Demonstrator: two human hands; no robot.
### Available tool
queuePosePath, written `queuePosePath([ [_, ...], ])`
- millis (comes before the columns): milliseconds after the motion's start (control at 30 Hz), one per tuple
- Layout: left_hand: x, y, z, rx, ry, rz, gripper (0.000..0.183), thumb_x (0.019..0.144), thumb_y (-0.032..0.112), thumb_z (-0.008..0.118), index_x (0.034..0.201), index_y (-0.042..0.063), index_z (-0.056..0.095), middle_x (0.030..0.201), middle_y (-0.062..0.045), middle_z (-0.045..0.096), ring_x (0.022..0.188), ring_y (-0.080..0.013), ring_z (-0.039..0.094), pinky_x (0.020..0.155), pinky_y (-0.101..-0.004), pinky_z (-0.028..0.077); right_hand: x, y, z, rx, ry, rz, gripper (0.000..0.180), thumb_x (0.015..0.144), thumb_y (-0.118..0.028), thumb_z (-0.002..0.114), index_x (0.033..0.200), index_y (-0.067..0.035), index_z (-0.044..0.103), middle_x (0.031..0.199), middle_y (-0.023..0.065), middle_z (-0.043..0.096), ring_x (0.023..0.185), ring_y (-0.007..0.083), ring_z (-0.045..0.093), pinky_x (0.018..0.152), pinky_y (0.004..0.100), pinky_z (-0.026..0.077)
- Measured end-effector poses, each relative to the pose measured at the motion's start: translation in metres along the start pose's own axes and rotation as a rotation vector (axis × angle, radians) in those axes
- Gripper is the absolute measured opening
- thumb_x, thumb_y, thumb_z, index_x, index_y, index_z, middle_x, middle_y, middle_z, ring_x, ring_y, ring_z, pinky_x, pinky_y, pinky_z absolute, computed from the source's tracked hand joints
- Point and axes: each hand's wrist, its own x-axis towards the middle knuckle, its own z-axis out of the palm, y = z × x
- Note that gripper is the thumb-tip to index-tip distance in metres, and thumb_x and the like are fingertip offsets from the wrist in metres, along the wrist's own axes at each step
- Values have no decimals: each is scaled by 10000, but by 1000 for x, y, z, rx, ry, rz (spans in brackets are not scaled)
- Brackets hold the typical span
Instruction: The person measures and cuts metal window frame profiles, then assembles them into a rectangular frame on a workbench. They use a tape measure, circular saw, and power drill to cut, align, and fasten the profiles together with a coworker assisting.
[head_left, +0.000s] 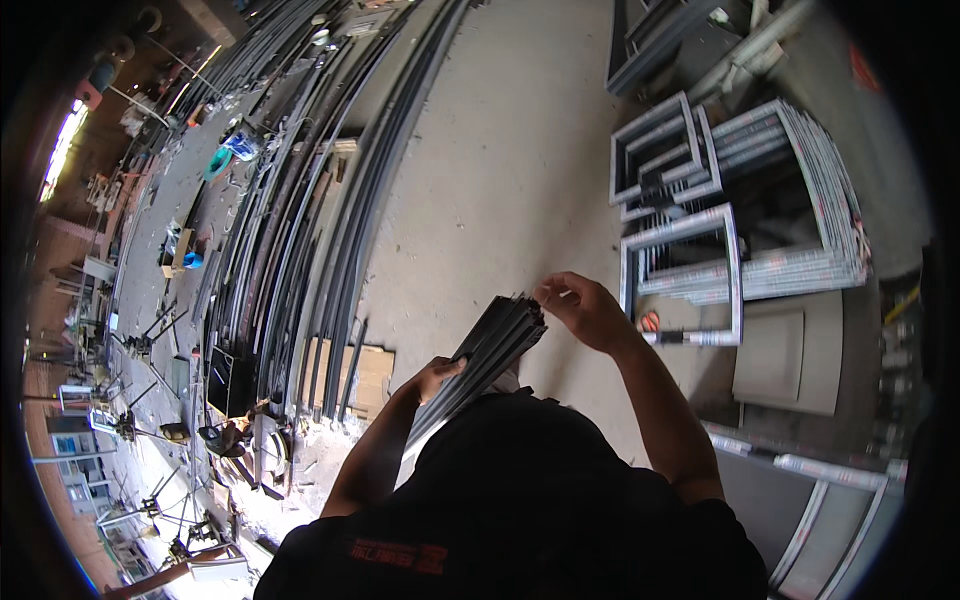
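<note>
A bundle of dark grey metal profiles (487, 349) slants across the front of my body, its cut ends pointing up and to the right. My left hand (439, 377) grips the bundle from its left side, the thumb lying over the top. Close to the cut ends is my right hand (574, 304), fingers curled and fingertips at or just beside the profile ends. Whether those fingertips touch the metal I cannot tell. The bundle's lower end passes out of sight beside my dark shirt.
Long profiles (367, 172) lie in rows along the left. Wrapped rectangular frames (817, 262) are stacked at right, with orange-handled scissors (649, 322) near a smaller frame (735, 277). Flat cardboard (375, 379) lies under some profile ends. A cut-off saw (270, 450) appears at lower left.
</note>
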Motion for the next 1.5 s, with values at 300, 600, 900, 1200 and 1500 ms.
queuePosePath([
  [300, 187, 204, -58, 158, 23, 23, 739, 923, 715, 618, 751, -3, 570, 703, -53, 478, 734, -174, 452, 721, -400, 415, 222, -9, -125, 104, 140, 55, 505, 963, -396, 731, 1263, 3, 655, 1108, 131, 713, 1023, 213, 687, 898, 335, 542],
  [600, 408, 355, -87, 154, 19, -91, 769, 874, 759, 642, 833, -9, 636, 793, -63, 577, 822, -168, 484, 788, -406, 420, 460, 11, -299, -407, -89, 113, 391, 861, -451, 725, 1039, -106, 772, 970, 99, 777, 947, 286, 740, 891, 395, 564],
  [900, 612, 493, -140, 123, 81, -155, 857, 874, 806, 580, 1038, -16, 759, 947, -163, 735, 954, -225, 638, 899, -422, 494, 690, -6, -444, -484, 30, -49, 334, 835, -403, 768, 978, -103, 798, 964, 114, 771, 943, 306, 733, 878, 409, 570],
  [1200, 854, 658, -274, 93, 102, -154, 848, 882, 748, 631, 1211, -32, 686, 1186, -203, 672, 1153, -284, 586, 1004, -466, 430, 995, -34, -546, -400, 0, -73, 287, 832, -367, 758, 946, -105, 734, 899, 74, 767, 856, 267, 741, 804, 392, 577],
  [1500, 1057, 867, -377, 408, 48, -175, 887, 857, 831, 570, 1107, -1, 748, 1128, -226, 736, 1094, -282, 652, 996, -428, 467, 1215, -51, -672, -407, 253, -188, 127, 831, -227, 711, 863, -104, 715, 846, 89, 734, 808, 316, 717, 727, 435, 572],
])
